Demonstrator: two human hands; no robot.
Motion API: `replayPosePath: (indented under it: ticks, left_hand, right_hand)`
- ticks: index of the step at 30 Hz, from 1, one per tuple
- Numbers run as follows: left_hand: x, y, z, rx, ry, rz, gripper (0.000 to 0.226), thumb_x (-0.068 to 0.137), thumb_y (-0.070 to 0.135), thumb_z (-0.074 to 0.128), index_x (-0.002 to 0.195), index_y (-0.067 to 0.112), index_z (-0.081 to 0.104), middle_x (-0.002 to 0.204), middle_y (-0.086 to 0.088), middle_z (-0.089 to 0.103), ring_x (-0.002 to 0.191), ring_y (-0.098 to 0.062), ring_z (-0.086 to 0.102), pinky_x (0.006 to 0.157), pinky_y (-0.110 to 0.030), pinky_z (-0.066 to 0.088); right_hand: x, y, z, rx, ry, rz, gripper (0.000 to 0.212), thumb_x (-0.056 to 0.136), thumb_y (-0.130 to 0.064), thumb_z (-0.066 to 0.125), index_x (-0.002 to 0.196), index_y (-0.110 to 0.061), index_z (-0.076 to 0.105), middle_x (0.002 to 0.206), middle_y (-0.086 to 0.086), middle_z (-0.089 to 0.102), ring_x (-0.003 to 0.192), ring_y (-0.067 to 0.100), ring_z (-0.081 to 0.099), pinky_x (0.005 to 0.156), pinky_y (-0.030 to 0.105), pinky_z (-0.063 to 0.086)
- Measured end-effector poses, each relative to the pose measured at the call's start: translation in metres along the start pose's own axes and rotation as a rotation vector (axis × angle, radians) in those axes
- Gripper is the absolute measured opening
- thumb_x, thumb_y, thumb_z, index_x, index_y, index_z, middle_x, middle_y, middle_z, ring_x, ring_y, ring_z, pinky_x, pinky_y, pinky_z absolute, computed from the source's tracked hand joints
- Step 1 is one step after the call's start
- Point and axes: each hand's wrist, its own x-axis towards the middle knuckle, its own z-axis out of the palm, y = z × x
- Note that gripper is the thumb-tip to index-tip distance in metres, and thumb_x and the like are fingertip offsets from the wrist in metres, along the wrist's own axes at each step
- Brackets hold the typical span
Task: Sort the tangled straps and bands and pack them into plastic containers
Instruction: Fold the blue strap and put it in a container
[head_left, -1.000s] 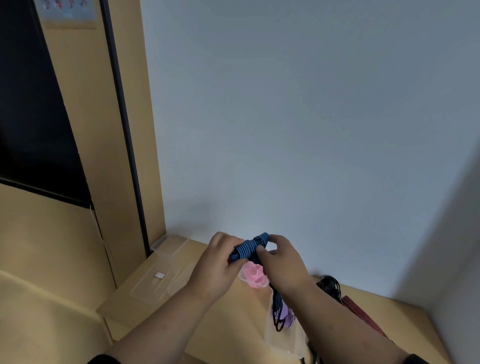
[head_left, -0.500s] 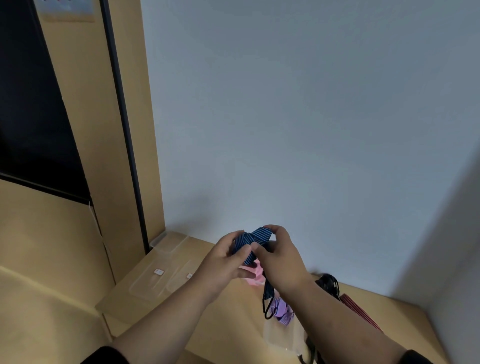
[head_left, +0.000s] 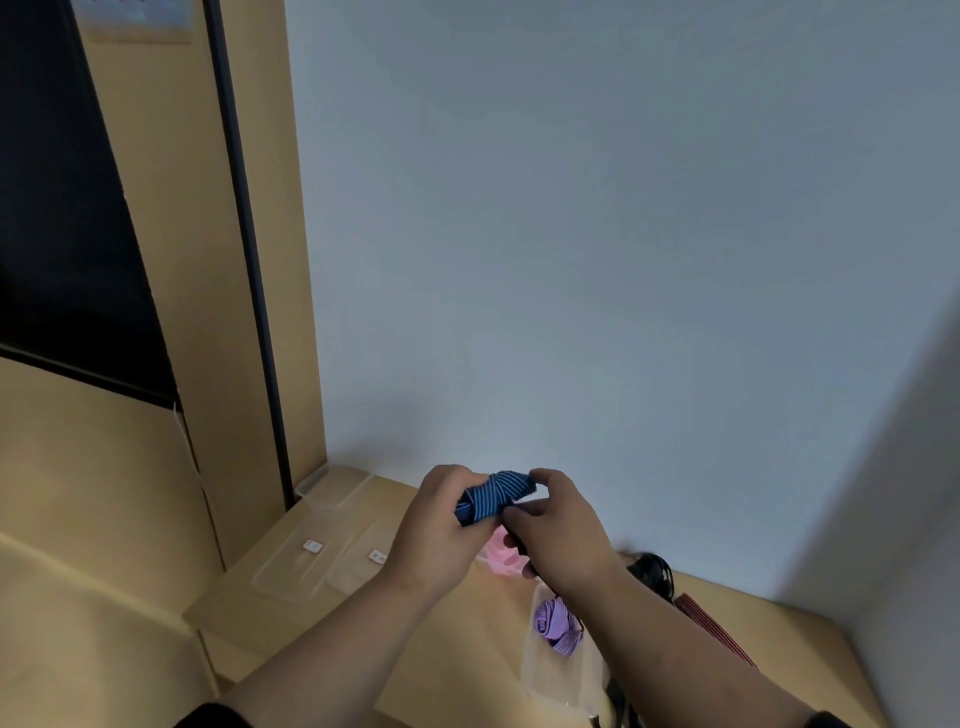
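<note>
A blue strap with thin white stripes (head_left: 492, 500) is bunched into a small roll, held up above the wooden desk between both hands. My left hand (head_left: 441, 525) grips its left end and my right hand (head_left: 558, 525) pinches its right end. Below my hands a pink band (head_left: 498, 555) lies in a clear plastic container, mostly hidden. A purple striped band (head_left: 558, 626) sits rolled in another clear container (head_left: 545, 675) beside my right forearm.
Clear plastic lids (head_left: 306, 566) with small labels lie at the desk's left, by a wooden panel. A black coiled strap (head_left: 652, 571) and a red striped strap (head_left: 711, 626) lie at the right, near the white wall (head_left: 571, 260).
The strap's hanging tail has been gathered up into the roll. Both hands stay close together at about the same height.
</note>
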Motion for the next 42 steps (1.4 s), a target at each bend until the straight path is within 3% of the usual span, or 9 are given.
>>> replayPosePath:
  ticks: [5,8,11,17,21,26,30,36,42]
  left_hand:
    - [-0.003,-0.004,0.0,0.232,-0.039,0.199,0.053,0.074,-0.006,0.068,0.106,0.035,0.056,0.112,0.019,0.042,0.107,-0.008,0.053,0.086,-0.017,0.044]
    - [-0.008,-0.006,-0.002,0.229,-0.072,0.24,0.053,0.075,-0.005,0.064,0.107,0.036,0.055,0.114,0.023,0.038,0.11,-0.015,0.054,0.092,-0.024,0.046]
    - [-0.014,-0.003,-0.006,0.102,-0.102,0.215,0.05,0.077,0.0,0.066,0.109,0.037,0.058,0.121,0.021,0.043,0.117,-0.011,0.053,0.093,-0.016,0.043]
    - [-0.018,0.007,-0.01,-0.247,-0.045,-0.114,0.035,0.082,0.031,0.07,0.116,0.034,0.061,0.122,0.017,0.057,0.119,-0.012,0.057,0.094,-0.02,0.047]
    - [-0.011,0.016,-0.013,-0.651,-0.175,-0.511,0.036,0.095,0.009,0.066,0.129,0.017,0.058,0.119,-0.014,0.066,0.103,-0.032,0.07,0.088,-0.051,0.058]
    - [-0.007,0.019,-0.016,-0.653,-0.115,-0.48,0.034,0.09,-0.002,0.068,0.12,0.014,0.063,0.115,-0.013,0.069,0.101,-0.025,0.072,0.081,-0.041,0.06]
    - [-0.006,0.018,-0.013,-0.637,-0.044,-0.488,0.035,0.087,-0.005,0.07,0.113,0.019,0.064,0.111,-0.01,0.071,0.097,-0.021,0.073,0.075,-0.034,0.06]
    - [-0.007,0.013,-0.008,-0.662,-0.024,-0.502,0.037,0.087,-0.007,0.069,0.114,0.018,0.065,0.112,-0.012,0.07,0.099,-0.026,0.072,0.077,-0.038,0.061]
    - [-0.005,0.005,-0.006,-0.507,0.059,-0.489,0.048,0.078,0.001,0.08,0.112,0.03,0.062,0.104,-0.005,0.072,0.095,-0.022,0.071,0.086,-0.043,0.06]
  right_hand:
    - [0.001,-0.001,0.01,0.163,-0.036,0.083,0.046,0.095,-0.017,0.047,0.14,-0.024,0.042,0.095,0.008,0.071,0.076,0.018,0.066,0.055,0.03,0.052]
    - [0.002,-0.002,0.01,0.235,-0.01,0.089,0.036,0.099,-0.028,0.053,0.133,-0.022,0.045,0.092,0.01,0.07,0.071,0.018,0.065,0.055,0.032,0.054]
    - [0.002,0.0,0.01,0.229,0.06,0.041,0.03,0.1,-0.025,0.057,0.128,-0.018,0.047,0.095,0.012,0.067,0.066,0.018,0.065,0.053,0.03,0.056]
    - [-0.001,-0.001,0.01,0.211,0.064,-0.038,0.031,0.098,-0.02,0.058,0.127,-0.021,0.046,0.095,0.011,0.07,0.063,0.016,0.062,0.052,0.024,0.051]
    - [-0.005,0.001,0.012,0.137,0.007,-0.085,0.037,0.1,-0.024,0.056,0.134,-0.028,0.041,0.101,0.003,0.071,0.069,0.009,0.069,0.057,0.023,0.054]
    - [0.001,0.007,0.006,-0.036,-0.095,-0.093,0.056,0.102,-0.023,0.052,0.151,-0.03,0.025,0.119,-0.007,0.062,0.086,0.017,0.069,0.068,0.031,0.059]
    - [0.001,0.012,0.003,-0.27,-0.175,-0.075,0.074,0.095,-0.015,0.06,0.153,-0.03,0.016,0.099,-0.001,0.07,0.078,0.012,0.066,0.059,0.016,0.05]
    - [0.008,0.016,0.003,-0.525,-0.073,-0.05,0.011,0.089,-0.027,0.064,0.099,-0.022,0.061,0.089,-0.001,0.071,0.08,0.017,0.071,0.075,0.036,0.056]
    - [0.002,0.017,0.007,-0.418,0.092,-0.103,0.013,0.086,-0.022,0.069,0.08,-0.012,0.064,0.077,0.005,0.07,0.074,0.024,0.069,0.07,0.039,0.055]
